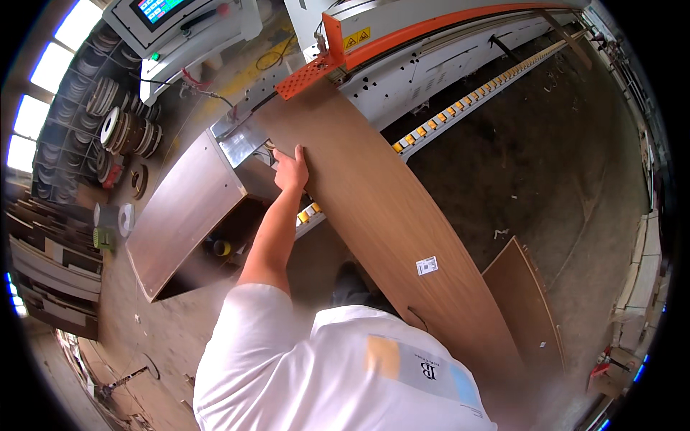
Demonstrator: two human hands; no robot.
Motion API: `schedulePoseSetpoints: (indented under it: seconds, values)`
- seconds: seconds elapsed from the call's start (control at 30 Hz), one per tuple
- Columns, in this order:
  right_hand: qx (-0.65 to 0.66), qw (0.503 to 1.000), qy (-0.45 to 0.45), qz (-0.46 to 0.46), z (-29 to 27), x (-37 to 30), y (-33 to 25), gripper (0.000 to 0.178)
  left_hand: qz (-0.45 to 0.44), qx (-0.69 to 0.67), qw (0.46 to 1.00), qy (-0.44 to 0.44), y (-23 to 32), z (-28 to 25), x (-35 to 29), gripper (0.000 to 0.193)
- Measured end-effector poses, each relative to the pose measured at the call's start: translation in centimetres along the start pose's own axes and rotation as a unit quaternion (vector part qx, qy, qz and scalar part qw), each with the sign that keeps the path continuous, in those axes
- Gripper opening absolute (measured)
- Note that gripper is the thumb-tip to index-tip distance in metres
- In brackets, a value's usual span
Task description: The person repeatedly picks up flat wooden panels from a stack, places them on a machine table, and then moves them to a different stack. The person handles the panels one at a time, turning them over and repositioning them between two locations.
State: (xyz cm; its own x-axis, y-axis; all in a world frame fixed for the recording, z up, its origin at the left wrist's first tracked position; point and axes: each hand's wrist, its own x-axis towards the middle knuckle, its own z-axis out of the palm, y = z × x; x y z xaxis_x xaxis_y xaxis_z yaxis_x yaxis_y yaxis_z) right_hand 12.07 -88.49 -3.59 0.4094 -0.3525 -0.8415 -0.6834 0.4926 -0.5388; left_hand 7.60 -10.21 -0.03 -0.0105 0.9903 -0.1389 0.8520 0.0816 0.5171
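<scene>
My left hand [291, 169] rests at the left edge of a long wood-grain panel [374, 194], near its far end. Its thumb lies on the panel's face, and the index finger points away from it, past the edge. The other fingers are partly hidden. The far end of the panel sits under a perforated orange plate [310, 76] on a machine. A white label [427, 266] is stuck on the panel's near half. My right arm and hand do not show; the panel's near end runs past the right side of my white shirt [345, 366].
Left of my arm stands a wooden box-like stand [187, 194] with a shiny metal plate [241, 142]. A roller rail [460, 108] runs along the orange-trimmed machine [431, 39]. Another board [528, 302] leans at right. Edging rolls [118, 129] fill a rack.
</scene>
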Motion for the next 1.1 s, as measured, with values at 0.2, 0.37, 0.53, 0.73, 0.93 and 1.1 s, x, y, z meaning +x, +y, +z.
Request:
schedulePoseSetpoints:
  seconds: [0.2,0.37,0.53,0.73,0.93,1.1]
  values:
    - [-0.011,1.0,-0.013,0.011,2.6,-1.3,0.0,0.052,-0.01,-0.004,1.0,-0.013,-0.6,0.1,2.2,0.087]
    - [-0.02,1.0,-0.015,0.015,4.5,-1.7,-0.3,0.052,-0.007,-0.019,1.0,-0.017,-0.4,0.1,2.4,0.087]
    - [-0.033,0.999,-0.021,0.021,6.0,-1.8,-1.1,0.052,-0.005,-0.032,0.999,-0.016,-0.6,0.7,2.9,0.088]
    - [-0.046,0.998,-0.023,0.021,7.4,-1.7,-1.9,0.052,0.008,-0.047,0.999,-0.011,1.3,2.0,2.7,0.088]
    - [-0.069,0.996,-0.043,0.021,8.6,-0.9,-3.4,0.051,0.001,-0.056,0.998,-0.012,5.1,4.3,2.5,0.088]
    - [-0.187,0.974,-0.116,-0.059,8.3,0.3,-5.3,0.051,0.003,-0.075,0.997,-0.023,9.2,6.2,2.6,0.086]
